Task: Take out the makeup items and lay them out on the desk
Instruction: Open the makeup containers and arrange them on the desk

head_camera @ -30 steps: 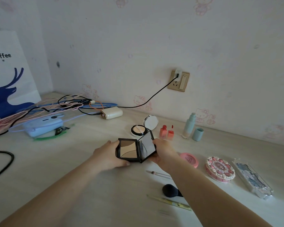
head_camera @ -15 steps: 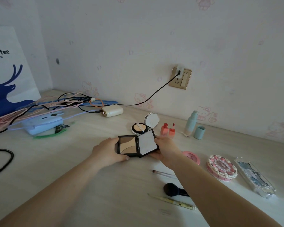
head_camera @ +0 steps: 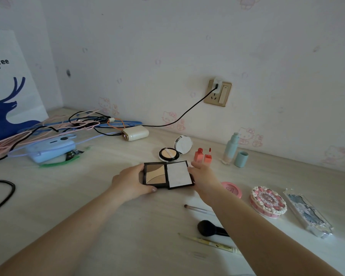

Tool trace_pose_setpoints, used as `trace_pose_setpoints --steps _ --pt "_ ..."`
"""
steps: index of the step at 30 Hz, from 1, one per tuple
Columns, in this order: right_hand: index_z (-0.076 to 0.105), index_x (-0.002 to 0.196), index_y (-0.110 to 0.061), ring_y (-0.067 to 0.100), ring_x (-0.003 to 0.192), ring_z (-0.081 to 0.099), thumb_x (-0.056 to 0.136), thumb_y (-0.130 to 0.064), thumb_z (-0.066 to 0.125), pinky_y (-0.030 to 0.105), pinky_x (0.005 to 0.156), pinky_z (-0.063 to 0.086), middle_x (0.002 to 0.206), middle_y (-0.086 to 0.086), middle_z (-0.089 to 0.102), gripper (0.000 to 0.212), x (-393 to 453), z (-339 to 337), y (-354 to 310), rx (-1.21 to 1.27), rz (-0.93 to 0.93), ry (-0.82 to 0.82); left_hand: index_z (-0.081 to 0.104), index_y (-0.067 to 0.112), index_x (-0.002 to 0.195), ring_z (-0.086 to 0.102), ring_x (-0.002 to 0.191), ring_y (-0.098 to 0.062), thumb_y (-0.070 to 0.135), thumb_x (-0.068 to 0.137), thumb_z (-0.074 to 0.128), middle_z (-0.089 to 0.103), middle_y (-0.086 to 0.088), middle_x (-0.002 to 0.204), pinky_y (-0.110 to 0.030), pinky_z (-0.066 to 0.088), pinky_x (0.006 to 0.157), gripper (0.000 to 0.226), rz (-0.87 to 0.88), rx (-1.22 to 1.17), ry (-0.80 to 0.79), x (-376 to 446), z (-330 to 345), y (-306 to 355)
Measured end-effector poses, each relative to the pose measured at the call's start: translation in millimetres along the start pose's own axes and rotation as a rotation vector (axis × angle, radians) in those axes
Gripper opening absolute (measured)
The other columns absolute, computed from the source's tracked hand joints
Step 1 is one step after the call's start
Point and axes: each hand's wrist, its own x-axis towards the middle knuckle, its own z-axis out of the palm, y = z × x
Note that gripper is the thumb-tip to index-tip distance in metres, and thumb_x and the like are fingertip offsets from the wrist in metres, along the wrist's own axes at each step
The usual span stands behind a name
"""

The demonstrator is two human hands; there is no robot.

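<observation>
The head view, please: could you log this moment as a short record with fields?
setting: pale desk against a wall
held item: black palette, opened flat, mirror half on the right
left hand: grips the palette's left edge
right hand: at its right edge, grip unclear
behind palette: open cushion compact, two red lip tints
right of palette: pink round compact, cake-shaped case

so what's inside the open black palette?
Black palette: tan and brown powder pans on its left half, a pale mirror on its right. Left hand and right hand cover its outer edges.
</observation>
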Motion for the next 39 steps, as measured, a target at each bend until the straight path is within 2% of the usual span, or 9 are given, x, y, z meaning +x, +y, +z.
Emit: trace_pose_setpoints --steps 3,7,12,13,17,24,29,35,39 --pt "0.056 0.107 -0.033 0.012 0.084 0.043 0.083 -0.023 0.051 0.022 0.064 0.031 0.098 -0.007 0.047 0.026 0.5 2.2 0.4 0.001 0.006 -0.02 0.051 0.04 0.118 0.053 0.114 -0.016 0.064 0.043 0.063 0.06 0.016 0.116 -0.036 0.042 0.092 0.08 -0.002 -0.011 -0.012 -0.7 -0.2 1.3" --pt "0.057 0.095 -0.034 0.012 0.085 0.046 0.069 -0.03 0.051 0.025 0.077 0.037 0.093 -0.009 0.047 0.027 4.1 -0.6 2.2 0.054 -0.002 -0.052 0.051 0.036 0.116 0.053 0.118 -0.019 0.065 0.04 0.066 0.06 0.011 0.12 -0.042 0.042 0.098 0.083 0.022 -0.098 0.005 -1.8 -0.6 3.1" --pt "0.055 0.119 0.004 0.012 0.094 0.031 0.092 -0.011 0.045 0.049 0.109 0.035 0.101 0.005 0.047 0.032 -9.9 -10.7 -2.2 0.022 -0.019 0.005 0.029 0.022 0.146 0.039 0.133 -0.018 0.036 0.069 0.08 0.043 0.003 0.145 -0.034 0.034 0.108 0.094 0.052 -0.182 0.036 -6.5 0.4 17.9" --pt "0.058 0.116 0.002 0.041 0.127 0.038 0.093 -0.01 0.044 0.046 0.108 0.038 0.102 0.005 0.048 0.029 -11.8 -14.8 -3.7 0.019 -0.015 0.004 0.031 0.022 0.145 0.04 0.133 -0.016 0.034 0.07 0.079 0.043 0.003 0.145 -0.032 0.034 0.108 0.09 0.086 -0.182 0.04 -6.1 1.4 21.5" --pt "0.061 0.12 -0.018 0.021 0.116 0.052 0.095 -0.019 0.05 0.034 0.096 0.045 0.125 0.004 0.055 0.027 -19.0 -42.1 -16.6 0.014 -0.088 0.021 0.04 0.022 0.14 0.041 0.132 -0.01 0.027 0.073 0.078 0.046 0.004 0.142 -0.022 0.031 0.103 0.077 0.212 -0.22 0.014 -4.4 8.3 47.8" --pt "0.056 0.127 -0.009 0.025 0.097 0.059 0.095 -0.01 0.051 0.02 0.07 0.042 0.125 0.015 0.06 0.033 -31.2 -114.2 -24.4 -0.351 -0.303 0.178 0.045 0.026 0.136 0.045 0.125 -0.006 0.032 0.077 0.074 0.052 0.011 0.133 -0.018 0.033 0.096 0.067 0.375 -0.145 -0.074 1.0 35.1 107.4" --pt "0.048 0.135 -0.025 0.015 0.125 0.05 0.089 -0.023 0.061 0.034 0.109 0.034 0.134 -0.006 0.055 0.048 -42.4 -141.2 -7.9 -0.852 -0.313 0.039 0.044 0.028 0.136 0.048 0.124 -0.01 0.037 0.075 0.074 0.055 0.011 0.13 -0.035 0.038 0.106 0.068 0.419 -0.062 -0.172 5.9 63.2 134.7" --pt "0.053 0.098 -0.038 0.016 0.109 0.053 0.083 -0.054 0.049 0.055 0.109 0.023 0.106 -0.009 0.062 0.022 -43.3 -130.0 8.0 -1.304 -0.321 -0.079 0.045 0.033 0.133 0.049 0.126 -0.018 0.049 0.073 0.07 0.056 0.01 0.133 -0.039 0.038 0.104 0.067 0.423 0.108 -0.217 9.5 86.2 149.6" --pt "0.052 0.105 -0.039 0.016 0.109 0.054 0.079 -0.057 0.055 0.055 0.11 0.017 0.108 -0.009 0.062 0.032 -35.9 -131.3 13.2 -1.277 -0.335 -0.114 0.054 0.033 0.123 0.055 0.118 -0.019 0.046 0.069 0.072 0.062 0.008 0.124 -0.038 0.044 0.097 0.058 0.428 0.044 -0.2 14.9 93.4 146.3"
